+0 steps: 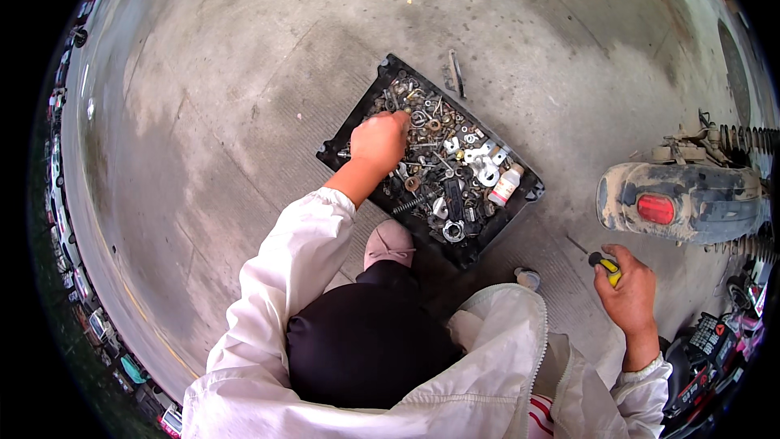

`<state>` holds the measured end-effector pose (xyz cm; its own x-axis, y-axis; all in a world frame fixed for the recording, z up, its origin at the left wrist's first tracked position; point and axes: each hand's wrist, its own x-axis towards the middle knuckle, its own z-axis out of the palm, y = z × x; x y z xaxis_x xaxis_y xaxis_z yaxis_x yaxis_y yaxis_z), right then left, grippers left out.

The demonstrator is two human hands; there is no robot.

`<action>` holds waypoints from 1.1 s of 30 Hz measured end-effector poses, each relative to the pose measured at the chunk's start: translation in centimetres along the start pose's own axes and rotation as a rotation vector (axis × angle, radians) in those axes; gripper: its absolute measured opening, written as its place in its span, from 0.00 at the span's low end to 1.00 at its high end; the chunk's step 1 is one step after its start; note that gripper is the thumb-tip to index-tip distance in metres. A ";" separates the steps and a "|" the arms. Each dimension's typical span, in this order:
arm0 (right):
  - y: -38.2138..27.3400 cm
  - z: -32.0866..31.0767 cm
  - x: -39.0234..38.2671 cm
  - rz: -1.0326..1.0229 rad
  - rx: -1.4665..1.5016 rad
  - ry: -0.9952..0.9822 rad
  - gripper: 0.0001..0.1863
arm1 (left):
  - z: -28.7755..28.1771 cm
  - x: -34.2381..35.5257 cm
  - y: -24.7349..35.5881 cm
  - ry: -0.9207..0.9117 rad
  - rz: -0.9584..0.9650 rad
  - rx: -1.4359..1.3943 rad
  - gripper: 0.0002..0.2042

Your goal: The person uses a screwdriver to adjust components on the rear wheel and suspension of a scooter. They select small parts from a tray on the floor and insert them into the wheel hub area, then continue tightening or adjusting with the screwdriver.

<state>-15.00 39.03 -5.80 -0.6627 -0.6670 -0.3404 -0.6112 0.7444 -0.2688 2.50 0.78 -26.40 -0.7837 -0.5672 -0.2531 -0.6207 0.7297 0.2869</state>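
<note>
A black plastic crate (489, 237) full of loose bolts, nuts, washers and small metal parts (422, 118) lies on the floor in front of me. My left hand (380, 145) reaches over its left side, the fingers curled together down among the parts. Whatever they pinch, if anything, is hidden. To the right of the crate, my right hand (632, 297) is closed around the yellow and black handle of a screwdriver (605, 267), whose thin shaft points up and left. A small white bottle (505, 185) with a brownish cap rests on the parts at the crate's right.
A muddy black fender (686, 203) with a red reflector stands at the right, beside coil springs. A flat metal piece (455, 75) lies beyond the crate. My pink shoe (388, 244) is close to its near side. Parked vehicles line the far left edge.
</note>
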 end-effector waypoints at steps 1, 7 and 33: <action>0.1 0.1 -0.1 -0.003 -0.003 0.008 0.17 | -0.1 -0.2 -0.3 0.010 -0.047 0.019 0.05; 0.1 0.0 -0.2 0.007 -0.008 0.001 0.16 | -0.7 -0.7 -1.2 0.069 -0.005 -0.078 0.08; -0.7 0.0 -0.4 0.010 -0.030 -0.025 0.16 | 0.1 0.5 3.6 -0.496 -0.298 -1.277 0.02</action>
<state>-14.37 38.76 -5.46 -0.6581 -0.6585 -0.3651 -0.6175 0.7495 -0.2387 -0.13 3.21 -25.57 -0.6980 -0.2497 -0.6712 -0.5611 -0.3916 0.7292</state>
